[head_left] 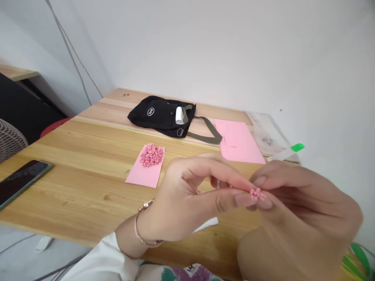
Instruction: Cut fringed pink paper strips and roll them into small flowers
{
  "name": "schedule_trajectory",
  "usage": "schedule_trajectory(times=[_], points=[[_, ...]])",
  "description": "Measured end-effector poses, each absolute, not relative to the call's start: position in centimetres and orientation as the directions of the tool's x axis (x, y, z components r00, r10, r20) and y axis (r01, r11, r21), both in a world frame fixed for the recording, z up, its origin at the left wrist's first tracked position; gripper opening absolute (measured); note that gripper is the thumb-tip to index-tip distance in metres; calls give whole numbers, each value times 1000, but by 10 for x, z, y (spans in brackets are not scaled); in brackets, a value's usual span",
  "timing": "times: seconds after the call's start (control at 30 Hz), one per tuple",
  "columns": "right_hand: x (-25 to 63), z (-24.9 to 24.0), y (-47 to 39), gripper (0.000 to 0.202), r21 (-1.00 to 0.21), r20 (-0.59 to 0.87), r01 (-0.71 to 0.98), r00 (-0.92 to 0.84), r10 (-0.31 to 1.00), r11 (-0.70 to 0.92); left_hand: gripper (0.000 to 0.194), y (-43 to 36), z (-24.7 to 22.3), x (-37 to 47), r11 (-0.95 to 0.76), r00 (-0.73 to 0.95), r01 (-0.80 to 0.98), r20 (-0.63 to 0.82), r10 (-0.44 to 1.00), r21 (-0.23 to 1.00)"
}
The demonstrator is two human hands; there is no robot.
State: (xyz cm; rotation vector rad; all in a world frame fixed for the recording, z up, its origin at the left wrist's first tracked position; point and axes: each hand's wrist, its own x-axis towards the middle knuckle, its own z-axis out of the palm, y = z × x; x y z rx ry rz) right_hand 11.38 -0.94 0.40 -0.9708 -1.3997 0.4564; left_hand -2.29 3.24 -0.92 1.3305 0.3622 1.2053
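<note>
Between the fingertips of both hands is a small pink beaded cluster (256, 194), held up above the near part of the table. My left hand (199, 191), with a bracelet at the wrist, pinches it from the left between thumb and index finger. From the right, my right hand (295, 199) pinches the same cluster with thumb and fingers. Farther off, a heap of pink beaded pieces (151, 155) lies on a small pink paper (143, 177). The underside of the held cluster is hidden by my fingers.
On the wooden table (88, 187), a black bag (158, 115) with an olive strap lies near the wall. Pink sheets (240, 140) and a clear plastic sleeve (266, 132) are at the right back. A phone (23, 179) lies at the left edge.
</note>
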Motion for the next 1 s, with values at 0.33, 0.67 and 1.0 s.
schedule_trajectory(times=[0.33,0.67,1.0], points=[[115,4,-8,13,-774,621,280,160,767,568,7,34,-9,-25,-226,434,-400,401,807,888],[119,6,-8,12,-764,621,305,112,776,568,9,33,-9,-26,-271,440,-369,424,792,889],[125,5,-11,9,-790,580,308,97,809,529,12,37,-9,-26,-143,567,-421,383,729,896]])
